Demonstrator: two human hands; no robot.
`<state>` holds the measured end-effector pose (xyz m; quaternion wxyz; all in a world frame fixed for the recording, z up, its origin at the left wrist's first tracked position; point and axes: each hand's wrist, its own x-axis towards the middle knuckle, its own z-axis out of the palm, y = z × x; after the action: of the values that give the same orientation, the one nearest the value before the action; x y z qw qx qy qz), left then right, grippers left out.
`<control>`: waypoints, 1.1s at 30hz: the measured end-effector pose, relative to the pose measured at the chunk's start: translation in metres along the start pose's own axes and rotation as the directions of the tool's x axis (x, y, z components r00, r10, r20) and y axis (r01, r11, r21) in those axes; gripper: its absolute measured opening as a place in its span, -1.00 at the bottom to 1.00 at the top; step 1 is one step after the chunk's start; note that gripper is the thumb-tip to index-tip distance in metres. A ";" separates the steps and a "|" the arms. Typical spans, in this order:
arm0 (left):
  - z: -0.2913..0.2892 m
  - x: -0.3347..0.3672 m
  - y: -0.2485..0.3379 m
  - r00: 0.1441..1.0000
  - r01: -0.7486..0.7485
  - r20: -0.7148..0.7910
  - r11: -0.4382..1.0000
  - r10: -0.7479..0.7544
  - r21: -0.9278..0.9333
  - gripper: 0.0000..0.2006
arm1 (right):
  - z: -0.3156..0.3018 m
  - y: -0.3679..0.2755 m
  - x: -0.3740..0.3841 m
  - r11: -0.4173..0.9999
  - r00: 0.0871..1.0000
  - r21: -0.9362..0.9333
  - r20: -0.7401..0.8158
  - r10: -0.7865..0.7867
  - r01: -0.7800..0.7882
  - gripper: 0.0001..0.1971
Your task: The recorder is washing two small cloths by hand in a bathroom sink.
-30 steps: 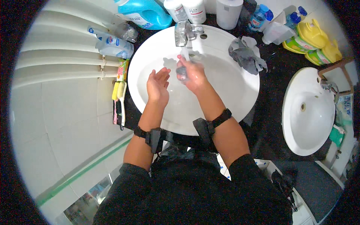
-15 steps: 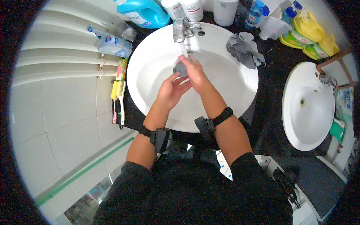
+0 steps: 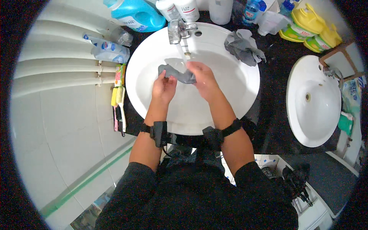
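Over the white oval sink, both hands grip a small grey cloth, long and narrow, sagging in the middle. My left hand pinches its left end between thumb and fingers. My right hand is closed on the other end, just below the faucet. From the chrome faucet a thin stream of water runs down beside my right hand. Whether the cloth is a sock or a rag cannot be made out. A second grey cloth lies crumpled on the sink's right rim.
Behind the sink stand a blue detergent jug, white bottles and a white container. Yellow jugs are at the far right. Brushes lie along the left edge. A second sink is on the right.
My hands have moved apart, the left one to the left and the right one to the right. The grey cloth, bunched between them before, is now drawn out lengthwise.
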<state>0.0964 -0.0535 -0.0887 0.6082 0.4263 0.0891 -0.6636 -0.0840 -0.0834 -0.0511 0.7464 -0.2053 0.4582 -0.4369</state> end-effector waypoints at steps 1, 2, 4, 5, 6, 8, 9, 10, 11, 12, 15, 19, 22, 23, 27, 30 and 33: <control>-0.003 0.001 0.006 0.987 0.039 0.159 0.999 -0.033 -0.038 -0.87 | 0.002 -0.001 -0.009 0.997 0.999 0.072 0.039 0.010 -0.013 -0.74; -0.006 0.002 0.009 0.948 0.081 0.314 0.994 -0.055 -0.069 -0.85 | 0.005 -0.001 -0.014 0.989 0.997 0.144 0.080 0.018 -0.029 -0.72; 0.033 -0.010 -0.008 0.989 0.005 0.147 1.000 -0.005 -0.004 -0.84 | -0.013 -0.002 -0.013 0.970 0.997 0.236 0.062 0.035 -0.049 -0.68; 0.061 -0.024 -0.011 0.997 -0.077 -0.019 0.994 0.078 0.078 -0.82 | -0.021 -0.003 -0.013 0.942 0.997 0.329 0.064 0.050 -0.068 -0.63; 0.069 -0.029 -0.007 0.997 -0.079 -0.018 0.994 0.081 0.079 -0.82 | -0.023 -0.001 -0.014 0.942 0.997 0.329 0.066 0.050 -0.069 -0.63; 0.078 -0.032 -0.003 0.965 -0.176 0.236 0.952 0.116 0.251 -0.78 | -0.028 0.005 -0.014 0.986 0.999 0.161 0.014 0.046 -0.048 -0.56; 0.081 -0.031 0.000 0.965 -0.176 0.235 0.952 0.116 0.252 -0.78 | -0.032 0.008 -0.013 0.986 0.999 0.162 0.013 0.047 -0.048 -0.56; 0.082 -0.028 0.004 0.964 -0.168 0.249 0.945 0.097 0.282 -0.80 | -0.033 0.009 -0.014 0.993 0.998 0.103 0.038 0.050 -0.053 -0.57; 0.083 -0.026 0.009 0.962 -0.161 0.262 0.936 0.078 0.312 -0.82 | -0.034 0.010 -0.015 0.997 0.997 0.044 0.063 0.053 -0.056 -0.57; 0.080 -0.019 0.015 0.962 -0.161 0.260 0.936 0.079 0.312 -0.82 | -0.036 0.012 -0.017 0.997 0.996 0.045 0.064 0.056 -0.059 -0.57; 0.073 -0.008 0.028 0.974 -0.135 0.218 0.939 0.067 0.316 -0.86 | -0.028 0.007 -0.024 0.945 0.957 0.170 0.129 0.258 -0.278 -0.59; 0.106 -0.026 0.021 0.970 -0.174 0.232 0.871 0.071 0.459 -0.85 | -0.035 0.016 -0.018 0.985 0.989 0.087 -0.011 0.147 -0.146 -0.60; 0.113 -0.031 0.028 0.961 -0.256 0.231 0.802 0.151 0.540 -0.82 | -0.027 0.012 -0.018 0.986 0.989 0.110 -0.057 0.134 -0.127 -0.61; 0.114 -0.033 0.030 0.950 -0.301 0.249 0.763 0.188 0.572 -0.81 | -0.025 0.012 -0.019 0.982 0.992 0.155 -0.047 0.114 -0.106 -0.62; 0.122 -0.042 0.022 0.926 -0.343 0.173 0.558 0.335 0.755 -0.78 | -0.021 0.023 -0.007 0.954 0.992 0.297 -0.102 0.068 -0.035 -0.66; 0.117 -0.047 0.019 0.917 -0.393 0.220 0.660 0.333 0.640 -0.79 | -0.009 0.052 0.007 0.512 0.994 0.858 -0.032 0.109 -0.028 -0.72; 0.098 -0.056 0.019 0.894 -0.448 0.251 0.720 0.371 0.530 -0.81 | 0.028 0.071 0.007 0.270 0.944 0.918 0.228 0.238 -0.290 -0.75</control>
<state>0.0626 -0.0796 0.0181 0.5869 0.5552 -0.2508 -0.5333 -0.0259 -0.0540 -0.0912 0.7964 0.3363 0.1285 -0.4860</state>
